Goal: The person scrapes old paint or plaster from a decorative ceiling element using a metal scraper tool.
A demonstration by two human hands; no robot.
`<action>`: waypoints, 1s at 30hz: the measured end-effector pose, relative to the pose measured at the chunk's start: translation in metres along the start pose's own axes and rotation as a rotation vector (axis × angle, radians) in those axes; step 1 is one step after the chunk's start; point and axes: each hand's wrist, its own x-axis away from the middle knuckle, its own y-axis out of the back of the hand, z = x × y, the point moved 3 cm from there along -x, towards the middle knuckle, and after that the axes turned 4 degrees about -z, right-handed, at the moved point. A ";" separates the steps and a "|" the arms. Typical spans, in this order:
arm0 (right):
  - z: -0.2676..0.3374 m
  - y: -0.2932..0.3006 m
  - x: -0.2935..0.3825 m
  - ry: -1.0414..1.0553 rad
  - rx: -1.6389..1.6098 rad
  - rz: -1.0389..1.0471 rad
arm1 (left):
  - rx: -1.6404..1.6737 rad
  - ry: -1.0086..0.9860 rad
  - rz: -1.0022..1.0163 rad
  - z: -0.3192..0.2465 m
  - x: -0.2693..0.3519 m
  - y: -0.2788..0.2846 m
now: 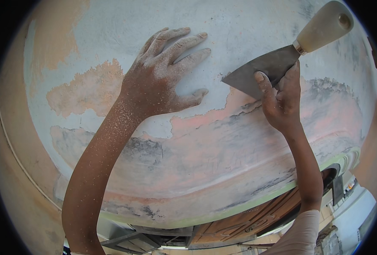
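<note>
My left hand (159,73) is coated in pale dust, its fingers spread over the light blue painted surface (246,28), apparently resting on it. More specks of dust and flakes cling to the forearm. In my right hand (284,105) is a wide putty knife (262,68), pinched by its metal blade between thumb and fingers. Its light handle (325,27) points up and to the right, clear of the palm. The blade's left corner lies over the edge of a peeled pinkish patch (201,121); whether it touches cannot be told.
Left of my hand is a bare beige patch (89,89) with ragged paint edges. Grey-black stains (143,148) mark the scraped band below. A pale green moulding (175,223) edges it, with a carved wooden panel (246,216) beyond. A thin cable or pipe (16,153) runs along the left.
</note>
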 end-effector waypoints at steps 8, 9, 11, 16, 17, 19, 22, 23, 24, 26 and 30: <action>0.003 0.001 -0.007 -0.024 -0.004 0.064 | -0.006 -0.001 -0.006 0.000 0.001 0.001; 0.004 0.000 -0.006 -0.024 -0.005 0.061 | -0.008 -0.003 -0.005 0.000 0.001 0.000; 0.004 0.000 -0.003 -0.025 0.019 0.005 | -0.007 -0.001 -0.012 0.002 0.002 0.000; 0.002 0.000 -0.004 -0.069 0.027 0.055 | -0.001 0.005 -0.004 0.000 0.001 0.001; 0.003 0.001 -0.004 -0.071 0.009 0.014 | 0.000 0.005 -0.005 0.000 0.001 0.002; 0.001 0.001 -0.005 -0.068 0.012 0.051 | -0.001 0.006 -0.004 0.000 0.000 0.001; 0.001 -0.001 -0.005 -0.106 -0.029 0.057 | 0.001 0.003 -0.008 0.000 0.001 0.001; 0.001 -0.002 -0.005 -0.146 -0.075 0.030 | 0.003 0.001 -0.013 0.000 0.001 0.002; 0.001 -0.003 -0.004 -0.146 -0.075 0.032 | 0.003 0.003 -0.014 0.000 0.001 0.002; 0.000 -0.006 -0.002 -0.110 -0.011 0.046 | 0.005 0.001 -0.013 0.000 0.001 0.001; 0.004 -0.005 -0.008 -0.128 -0.015 0.049 | -0.005 0.001 -0.013 0.001 0.002 0.002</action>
